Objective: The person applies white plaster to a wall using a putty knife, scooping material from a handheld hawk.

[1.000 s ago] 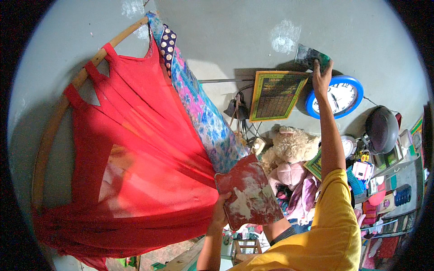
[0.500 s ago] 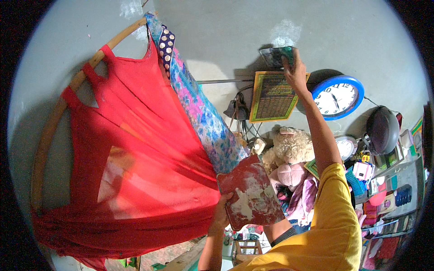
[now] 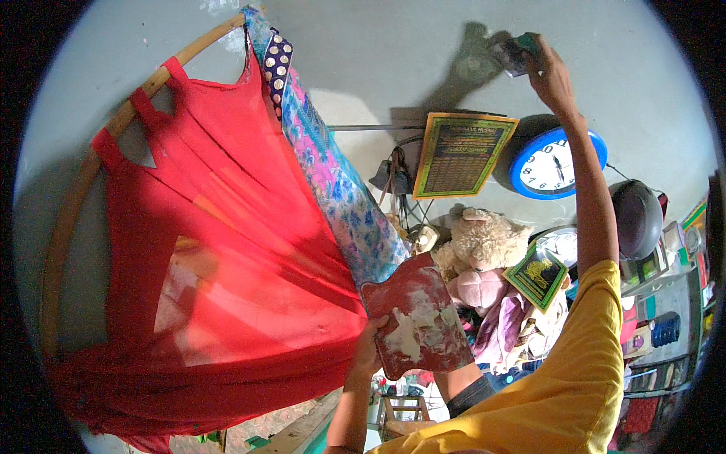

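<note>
My right hand [image 3: 554, 83] is raised high at the grey wall and grips a putty knife [image 3: 511, 59] with a green handle and a flat metal blade. Its blade is close to the wall; whether it touches I cannot tell. Left of the blade, a shadow falls over a whitish smear on the wall. Lower down, my left hand [image 3: 369, 346] holds a reddish-brown board [image 3: 427, 321] by its left edge, the fingers partly hidden behind it. White putty is smeared across the board's face.
A red garment [image 3: 242, 219] and a blue floral cloth [image 3: 333, 181] hang from a curved wooden pole at left. A framed chart [image 3: 463, 155] and a blue-rimmed clock [image 3: 558, 170] are on the wall below my right hand. Teddy bears [image 3: 484, 246] sit behind the board.
My right hand has moved right and slightly up with the putty knife, away from the whitish smear. A small green-edged card beside the bears now shows fully. The board has barely shifted.
</note>
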A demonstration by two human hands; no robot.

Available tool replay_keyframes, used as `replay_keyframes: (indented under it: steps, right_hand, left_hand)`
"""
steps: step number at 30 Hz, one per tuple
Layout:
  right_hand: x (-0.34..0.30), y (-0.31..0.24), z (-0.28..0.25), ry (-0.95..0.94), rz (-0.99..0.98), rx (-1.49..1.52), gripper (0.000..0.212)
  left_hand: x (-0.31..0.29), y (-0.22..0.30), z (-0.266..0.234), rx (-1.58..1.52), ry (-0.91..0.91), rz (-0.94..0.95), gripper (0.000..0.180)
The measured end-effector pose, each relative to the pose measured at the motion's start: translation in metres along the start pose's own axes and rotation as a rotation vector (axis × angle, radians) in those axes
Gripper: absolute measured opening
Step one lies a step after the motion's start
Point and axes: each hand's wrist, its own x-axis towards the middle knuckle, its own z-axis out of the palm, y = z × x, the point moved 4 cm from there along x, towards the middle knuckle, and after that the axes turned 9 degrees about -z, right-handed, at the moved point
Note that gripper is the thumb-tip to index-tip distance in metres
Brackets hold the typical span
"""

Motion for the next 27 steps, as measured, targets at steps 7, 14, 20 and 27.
replay_keyframes:
  steps: [7,14,20,27]
  right_hand:
    - [-0.031,0.012,0.02,-0.094,0.071,0.121,0.043]
    - [-0.029,0.011,0.017,-0.007,0.129,0.116,0.042]
    - [-0.027,-0.033,0.027,-0.148,-0.009,0.162,0.035]
    - [0.004,-0.055,0.027,-0.231,-0.174,-0.131,0.036]
  left_hand:
    - [-0.012,0.007,0.016,0.061,0.041,-0.049,0.037]
    - [-0.014,0.006,0.001,0.024,0.009,-0.04,0.036]
    - [-0.014,0.006,0.002,0.049,0.071,-0.008,0.037]
    - [-0.01,0.002,0.003,-0.013,0.009,-0.054,0.034]
